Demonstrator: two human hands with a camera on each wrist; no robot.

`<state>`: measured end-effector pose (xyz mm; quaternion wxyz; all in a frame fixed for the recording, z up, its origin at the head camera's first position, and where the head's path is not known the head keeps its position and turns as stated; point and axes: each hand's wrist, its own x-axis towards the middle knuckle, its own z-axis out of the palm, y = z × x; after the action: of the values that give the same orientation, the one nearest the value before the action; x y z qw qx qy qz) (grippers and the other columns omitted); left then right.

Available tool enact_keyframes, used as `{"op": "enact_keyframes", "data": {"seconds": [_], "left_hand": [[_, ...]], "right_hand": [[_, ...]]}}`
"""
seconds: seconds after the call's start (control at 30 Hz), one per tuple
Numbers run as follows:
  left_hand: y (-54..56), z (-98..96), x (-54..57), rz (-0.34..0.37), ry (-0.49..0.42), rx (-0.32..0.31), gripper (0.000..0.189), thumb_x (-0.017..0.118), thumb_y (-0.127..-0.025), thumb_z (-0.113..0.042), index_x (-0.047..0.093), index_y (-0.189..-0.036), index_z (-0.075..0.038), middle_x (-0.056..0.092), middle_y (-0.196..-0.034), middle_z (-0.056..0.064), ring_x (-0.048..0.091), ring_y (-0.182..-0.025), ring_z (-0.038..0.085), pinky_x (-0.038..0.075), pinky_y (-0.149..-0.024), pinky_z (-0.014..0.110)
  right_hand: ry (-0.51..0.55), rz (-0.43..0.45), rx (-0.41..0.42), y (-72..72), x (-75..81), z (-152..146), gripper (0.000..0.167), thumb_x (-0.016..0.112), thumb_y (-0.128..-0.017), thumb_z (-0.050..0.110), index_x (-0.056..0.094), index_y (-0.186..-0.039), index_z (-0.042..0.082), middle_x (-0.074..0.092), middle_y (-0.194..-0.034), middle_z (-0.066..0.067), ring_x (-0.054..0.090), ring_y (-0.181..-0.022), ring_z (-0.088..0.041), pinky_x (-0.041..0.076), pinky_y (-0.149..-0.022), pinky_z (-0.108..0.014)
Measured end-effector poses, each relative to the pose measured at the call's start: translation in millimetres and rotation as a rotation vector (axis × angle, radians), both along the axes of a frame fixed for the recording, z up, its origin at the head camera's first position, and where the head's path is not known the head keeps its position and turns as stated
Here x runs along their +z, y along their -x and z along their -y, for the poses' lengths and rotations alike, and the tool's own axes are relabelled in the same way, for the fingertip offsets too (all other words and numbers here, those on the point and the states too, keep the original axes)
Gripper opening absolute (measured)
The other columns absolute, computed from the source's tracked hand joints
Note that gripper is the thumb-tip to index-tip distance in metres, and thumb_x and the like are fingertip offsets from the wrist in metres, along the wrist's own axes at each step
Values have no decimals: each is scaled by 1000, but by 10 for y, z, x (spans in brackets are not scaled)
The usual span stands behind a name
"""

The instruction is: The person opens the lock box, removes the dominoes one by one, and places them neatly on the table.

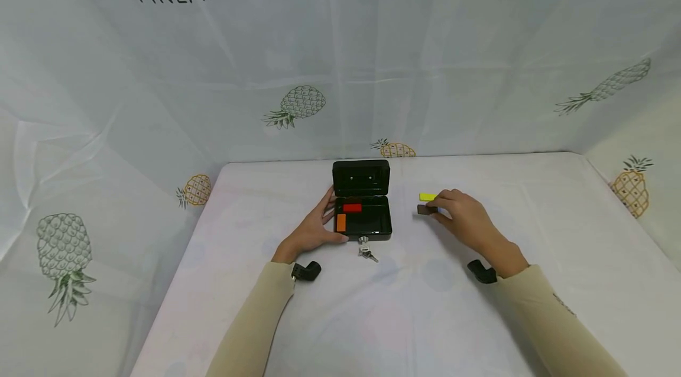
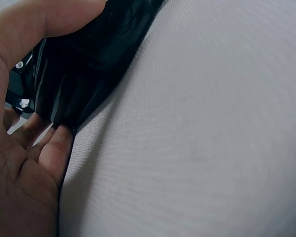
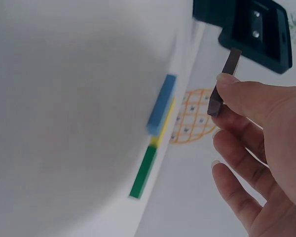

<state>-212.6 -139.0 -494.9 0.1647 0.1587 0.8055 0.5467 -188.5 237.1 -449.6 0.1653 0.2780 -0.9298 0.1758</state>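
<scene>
A black cash box (image 1: 375, 224) stands on the table with its lid (image 1: 362, 178) raised. Inside lie a red block (image 1: 352, 208) along the back and an orange block (image 1: 341, 223) at the left. My left hand (image 1: 308, 234) grips the box's left side, thumb at the front corner and fingers along the side wall. To the right of the box, my right hand (image 1: 468, 223) pinches a dark brown block (image 3: 227, 81) between thumb and fingertips. In the head view this block overlaps the area just in front of a yellow block (image 1: 427, 197).
A blue block (image 3: 162, 104) and a green block (image 3: 143, 172) lie by the yellow one, hidden by my right hand in the head view. Keys (image 1: 367, 253) hang from the box's front lock. A pineapple-print cloth (image 1: 452, 111) rises behind the table.
</scene>
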Motion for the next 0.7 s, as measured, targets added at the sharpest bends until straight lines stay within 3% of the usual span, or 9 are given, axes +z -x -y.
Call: {"op": "enact_keyframes", "data": {"seconds": [0.7], "left_hand": [[-3,-20,8,-1,11,11,130,92,-81,-7,2,-172,-26,24,-173,14,30,-159,34,32,-128,44]], "right_hand": [[-65,157,-109,31,-75,-399,28,86,-83,-4,80,-110,-2,74,-103,-13,69,-94,-34,63,-77,-51]]}}
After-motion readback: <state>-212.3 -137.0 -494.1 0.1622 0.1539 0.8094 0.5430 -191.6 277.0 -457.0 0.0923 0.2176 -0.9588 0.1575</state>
